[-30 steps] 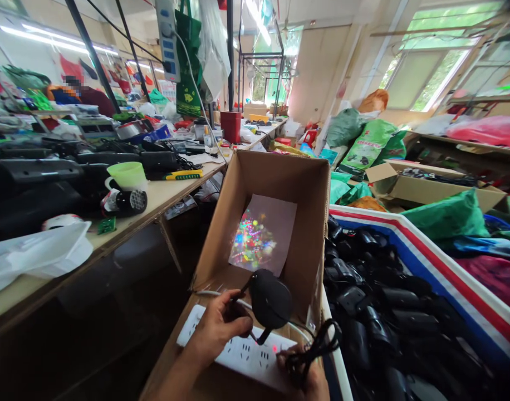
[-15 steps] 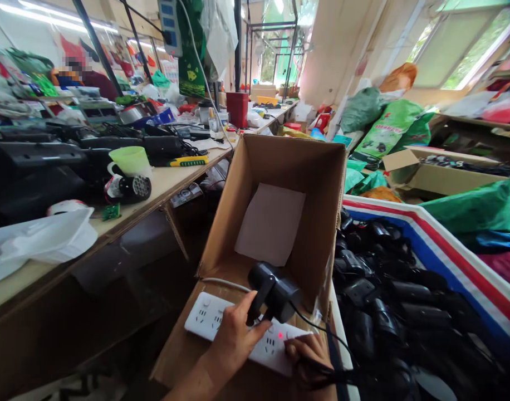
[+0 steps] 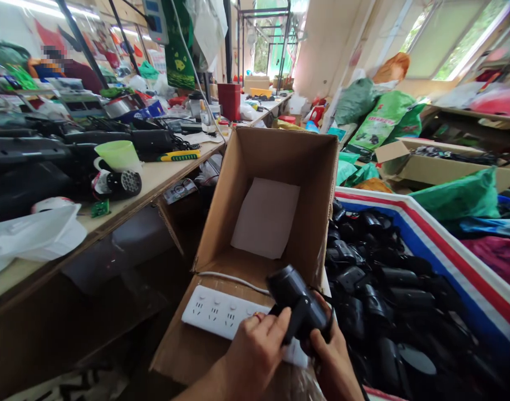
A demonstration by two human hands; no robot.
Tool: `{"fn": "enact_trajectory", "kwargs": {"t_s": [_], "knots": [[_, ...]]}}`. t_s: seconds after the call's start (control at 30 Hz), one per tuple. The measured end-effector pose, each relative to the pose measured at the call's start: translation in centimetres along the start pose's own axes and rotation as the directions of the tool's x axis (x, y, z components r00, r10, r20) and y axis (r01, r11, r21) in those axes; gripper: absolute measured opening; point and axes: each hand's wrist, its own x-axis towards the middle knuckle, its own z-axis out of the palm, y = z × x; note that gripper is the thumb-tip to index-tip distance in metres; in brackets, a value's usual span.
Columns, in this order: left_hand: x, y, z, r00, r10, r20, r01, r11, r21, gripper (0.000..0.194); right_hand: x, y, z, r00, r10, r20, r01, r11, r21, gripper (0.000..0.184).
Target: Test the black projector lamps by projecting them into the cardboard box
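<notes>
Both of my hands hold a small black lamp-like device (image 3: 297,298) low in the middle of the view. My left hand (image 3: 255,351) is closed around its stem and bracket. My right hand (image 3: 330,356) grips it from the right, fingers curled. Under them a white power strip (image 3: 215,308) lies on the bottom flap of an open cardboard box (image 3: 275,167). A blank white sheet (image 3: 266,218) leans on the box's back wall.
A large bin with a red, white and blue rim (image 3: 422,223) holds several black devices at right. A cluttered wooden workbench (image 3: 155,181) runs along the left, with a green cup (image 3: 117,155) and a white plastic bag (image 3: 33,236). Green bags and another carton (image 3: 430,172) stand behind.
The coloured light pattern on the white sheet went out. The black device moved right and lower, and my right hand left the power strip and cord to grip it.
</notes>
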Motion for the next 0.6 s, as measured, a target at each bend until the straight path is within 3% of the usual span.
{"fn": "enact_trajectory", "kwargs": {"t_s": [0.1,0.17,0.23,0.3,0.37,0.43,0.5,0.6], "knots": [[0.0,1.1,-0.5,0.998,0.067,-0.018,-0.066,0.998,0.019,0.050,-0.3,0.0,-0.6,1.000,-0.016,0.012,0.016,0.999,0.043,0.071],[0.1,1.2,-1.0,0.991,0.078,-0.112,-0.077,0.997,0.008,0.048,-0.5,0.0,-1.5,1.000,-0.026,0.006,0.026,0.998,0.055,0.068],[0.4,0.9,-1.7,0.971,0.028,-0.238,-0.041,0.998,-0.051,0.047,-0.7,-0.1,-2.8,0.998,-0.057,0.020,0.056,0.998,0.009,0.069],[0.7,0.4,-2.5,0.954,-0.057,-0.294,0.002,0.983,-0.183,0.053,-1.0,-0.4,-4.3,0.991,-0.085,0.102,0.093,0.992,-0.079,0.076],[1.0,0.1,-3.4,0.976,-0.094,-0.195,0.020,0.936,-0.352,0.067,-1.5,-1.1,-5.7,0.971,-0.070,0.227,0.107,0.982,-0.154,0.084],[1.1,0.0,-3.9,0.999,-0.021,0.030,0.033,0.859,-0.511,0.076,-2.5,-2.0,-6.8,0.947,-0.031,0.318,0.093,0.979,-0.183,0.086],[1.3,0.2,-3.9,0.974,0.065,0.218,0.090,0.772,-0.630,0.068,-3.7,-2.9,-7.6,0.940,-0.007,0.341,0.073,0.981,-0.182,0.084],[1.6,1.2,-2.6,0.948,0.136,0.288,0.139,0.636,-0.759,0.048,-6.1,-4.0,-8.7,0.953,0.011,0.301,0.042,0.985,-0.169,0.084]]}}
